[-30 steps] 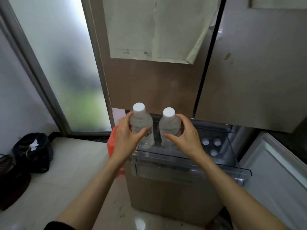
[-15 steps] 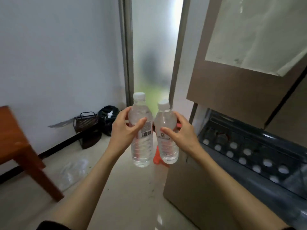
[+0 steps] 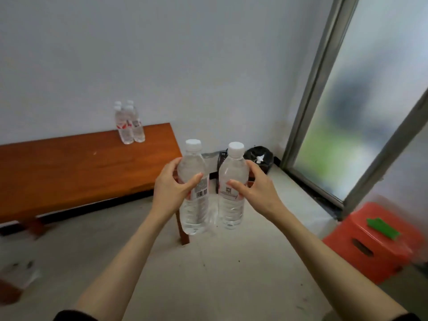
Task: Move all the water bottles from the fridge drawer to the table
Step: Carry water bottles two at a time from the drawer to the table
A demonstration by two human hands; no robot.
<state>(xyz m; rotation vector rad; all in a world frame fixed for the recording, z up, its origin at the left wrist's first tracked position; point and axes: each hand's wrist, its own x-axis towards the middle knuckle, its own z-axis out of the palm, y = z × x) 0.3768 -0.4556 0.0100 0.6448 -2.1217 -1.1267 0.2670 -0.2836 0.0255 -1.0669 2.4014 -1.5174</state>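
Observation:
My left hand (image 3: pixel 170 188) grips a clear water bottle (image 3: pixel 193 212) with a white cap, held upright in the air. My right hand (image 3: pixel 254 192) grips a second, similar bottle (image 3: pixel 231 209) beside it. Both bottles hang above the floor, just off the right end of a low reddish-brown wooden table (image 3: pixel 69 172). Several water bottles (image 3: pixel 129 123) stand in a cluster at the table's far right corner, against the wall. The fridge and its drawer are out of view.
A red plastic stool (image 3: pixel 375 244) with a green item on top stands at the right. A black bag (image 3: pixel 259 156) and a dark basket (image 3: pixel 223 158) sit in the corner by the frosted glass door (image 3: pixel 361 93). Pale floor lies below.
The view has swung left from the fridge to the table and wall. Both hands still carry their bottles, now facing the table; the fridge drawer has left the view.

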